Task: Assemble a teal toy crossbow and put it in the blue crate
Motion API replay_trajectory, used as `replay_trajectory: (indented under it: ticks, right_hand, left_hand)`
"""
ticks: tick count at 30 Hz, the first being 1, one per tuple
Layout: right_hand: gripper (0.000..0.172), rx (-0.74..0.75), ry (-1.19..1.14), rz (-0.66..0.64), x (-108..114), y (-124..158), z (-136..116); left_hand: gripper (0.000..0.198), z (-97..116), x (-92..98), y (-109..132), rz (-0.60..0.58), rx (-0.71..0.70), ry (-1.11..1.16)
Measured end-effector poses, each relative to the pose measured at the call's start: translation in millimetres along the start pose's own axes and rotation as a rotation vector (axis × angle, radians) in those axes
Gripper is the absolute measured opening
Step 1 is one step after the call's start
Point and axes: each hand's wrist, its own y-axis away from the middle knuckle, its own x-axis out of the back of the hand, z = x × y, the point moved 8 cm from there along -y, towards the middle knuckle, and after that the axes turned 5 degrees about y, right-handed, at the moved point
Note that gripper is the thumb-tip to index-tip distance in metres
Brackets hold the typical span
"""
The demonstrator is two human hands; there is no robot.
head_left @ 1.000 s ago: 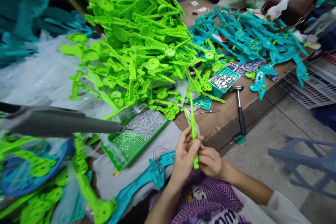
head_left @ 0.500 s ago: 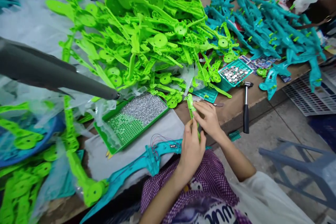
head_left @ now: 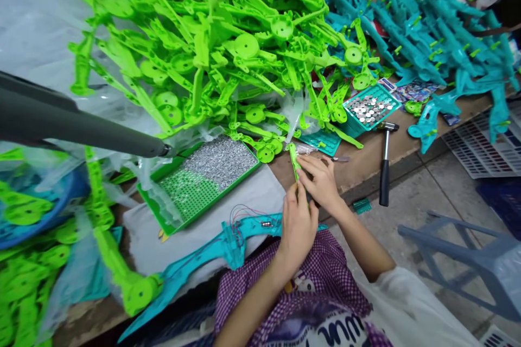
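slim lime-green plastic moulding (head_left: 292, 157) at near edge of desk (head_left: 350, 174), gripped by fingers of left hand (head_left: 298, 227) and right hand (head_left: 320, 183); lower end hidden. probably light, stiff, smooth; thin section might crack if bent, so best held mid-length.

- An assembly workshop, by its bulk stock.
- Lime-green plastic parts (head_left: 246, 46) and teal plastic parts (head_left: 427, 38) heaped, many alike, on a brown counter (head_left: 352, 169).
- A green tray (head_left: 185, 195) of tiny metal pieces; a teal box (head_left: 355, 129) of silver discs.
- A hammer (head_left: 384, 180), a plain grey floor (head_left: 431, 187).
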Motion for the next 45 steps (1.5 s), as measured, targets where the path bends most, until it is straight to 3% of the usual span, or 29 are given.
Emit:
replay_trajectory:
  ticks: [8, 15, 21, 26, 31, 34, 38, 41, 45]
  right_hand:
    - [0.033, 0.041, 0.04, -0.045, -1.2, 0.5, -4.8]
    - [0.03, 0.114, 0.164, -0.045, -0.4, -6.6, -9.8]
    - [0.027, 0.262, 0.215, -0.12, -4.6, -18.2, -15.8]
    - [0.045, 0.272, 0.241, -0.168, -10.0, -19.9, -13.0]
    - [0.045, 0.275, 0.251, -0.184, -9.4, -20.8, -13.0]
    - [0.045, 0.272, 0.256, -0.189, -9.4, -20.2, -11.5]
    - [0.044, 0.256, 0.259, -0.17, -9.6, -20.5, -9.1]
    - [0.043, 0.259, 0.245, -0.163, -10.1, -24.8, -9.7]
    - [0.042, 0.281, 0.239, -0.175, -11.4, -32.0, -12.1]
  left_hand:
    - [0.055, -0.6, -0.3, 0.8, -0.044, 0.015, -0.059]
    - [0.049, -3.1, 3.1, -1.9, -0.074, 0.001, -0.288]
    - [0.053, -5.5, 2.5, -1.4, -0.05, -0.026, -0.239]
    - [0.052, -7.8, 0.6, 1.0, -0.053, -0.04, -0.204]
    - [0.054, -11.1, -0.4, 2.0, -0.048, -0.049, -0.189]
    - [0.065, -9.3, 4.3, 6.4, -0.062, -0.121, -0.155]
    - [0.087, -5.1, 5.6, 23.0, -0.232, -0.313, -0.23]
    - [0.085, -10.0, 6.2, 31.3, -0.308, -0.381, -0.303]
    - [0.081, -14.5, 6.1, 27.8, -0.305, -0.407, -0.301]
